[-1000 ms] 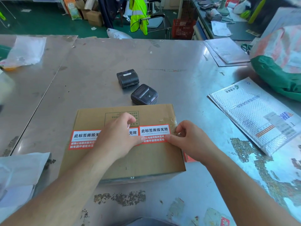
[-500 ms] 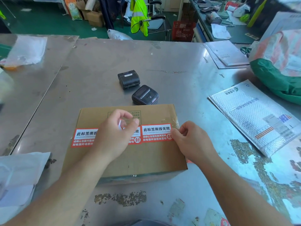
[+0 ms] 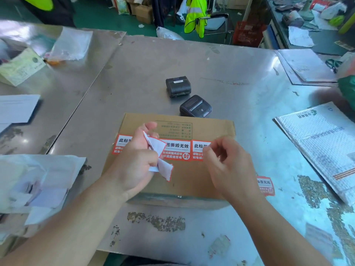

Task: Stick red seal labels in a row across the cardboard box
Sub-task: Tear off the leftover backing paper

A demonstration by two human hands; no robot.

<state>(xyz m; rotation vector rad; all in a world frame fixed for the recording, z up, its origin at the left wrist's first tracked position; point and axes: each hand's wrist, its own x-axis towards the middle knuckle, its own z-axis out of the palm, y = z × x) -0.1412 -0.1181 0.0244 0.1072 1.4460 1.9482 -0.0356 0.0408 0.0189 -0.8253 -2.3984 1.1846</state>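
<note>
A moment ago both hands were pressing the red labels flat on the box. Now both hands are lifted off it. That tells me the sticking part is likely done for this label, and the row looks full from side to side.

The cardboard box (image 3: 194, 175) sits flat on the metal table (image 3: 146, 73), right in front of the person. The red seal labels (image 3: 177, 149) run in a line across its top, edge to edge, touching each other. The hands hide parts of the row, so I cannot be sure how many there are.

The left hand (image 3: 134, 164) is curled shut around crumpled backing paper (image 3: 160, 160), white with a thin red edge. The right hand (image 3: 228, 166) hovers over the right end of the row. Its fingers are bent and pinched close together. It is blurry, so I cannot tell if it holds a tiny scrap or nothing.

One spare red label (image 3: 266, 186) lies on the table just beside the box. Two small black printers (image 3: 196, 106) sit behind the box.

The box is closed, so what is inside cannot be seen. No bin for the paper scraps shows here.
</note>
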